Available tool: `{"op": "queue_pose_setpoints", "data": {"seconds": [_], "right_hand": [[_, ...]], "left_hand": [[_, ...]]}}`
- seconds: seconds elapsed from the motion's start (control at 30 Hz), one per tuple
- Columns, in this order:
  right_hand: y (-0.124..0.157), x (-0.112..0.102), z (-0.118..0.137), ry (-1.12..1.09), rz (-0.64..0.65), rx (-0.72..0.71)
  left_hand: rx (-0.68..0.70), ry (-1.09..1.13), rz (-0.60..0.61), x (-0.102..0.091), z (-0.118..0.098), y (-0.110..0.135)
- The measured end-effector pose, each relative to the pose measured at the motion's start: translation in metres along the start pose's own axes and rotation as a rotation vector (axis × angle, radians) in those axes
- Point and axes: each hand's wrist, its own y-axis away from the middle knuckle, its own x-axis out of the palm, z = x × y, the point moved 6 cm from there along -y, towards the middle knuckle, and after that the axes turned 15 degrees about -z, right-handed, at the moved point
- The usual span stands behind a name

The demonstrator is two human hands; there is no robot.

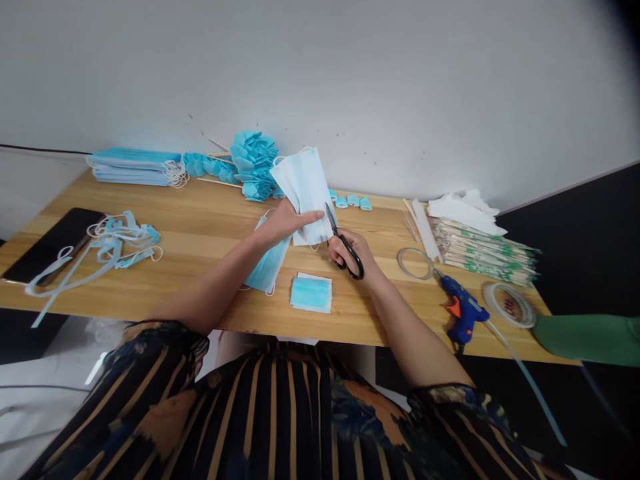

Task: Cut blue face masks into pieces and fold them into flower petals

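Pinched in my left hand (pixel 284 221) are light blue face masks (pixel 309 180), overlapping and held upright above the table. My right hand (pixel 353 250) grips black-handled scissors (pixel 356 260), whose blades lie at the right edge of the held masks. Beneath my left wrist another blue mask (pixel 267 267) rests on the wood, ear loops showing. A small cut blue and white piece (pixel 311 293) lies flat nearer to me. Whether the blades have cut into the masks is too small to tell.
At the back left are a mask stack (pixel 137 167) and blue fabric flowers (pixel 254 160). Cut strips (pixel 123 240) lie by a black tablet (pixel 55 233). Right: small blue rolls (pixel 353 200), wrapped sticks (pixel 480 250), a blue glue gun (pixel 463 310), tape (pixel 510 307) and a green object (pixel 585 339).
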Motion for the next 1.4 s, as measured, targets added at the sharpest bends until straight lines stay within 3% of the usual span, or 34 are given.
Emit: {"op": "queue_pose_setpoints", "data": {"seconds": [1.07, 1.4], "right_hand": [[0.001, 0.000, 0.002, -0.021, -0.044, 0.049], [0.000, 0.000, 0.010, 0.038, 0.005, -0.037]], "left_hand": [[-0.009, 0.002, -0.035, -0.002, 0.001, -0.001], [0.002, 0.078, -0.103, -0.001, 0.000, 0.001]]}}
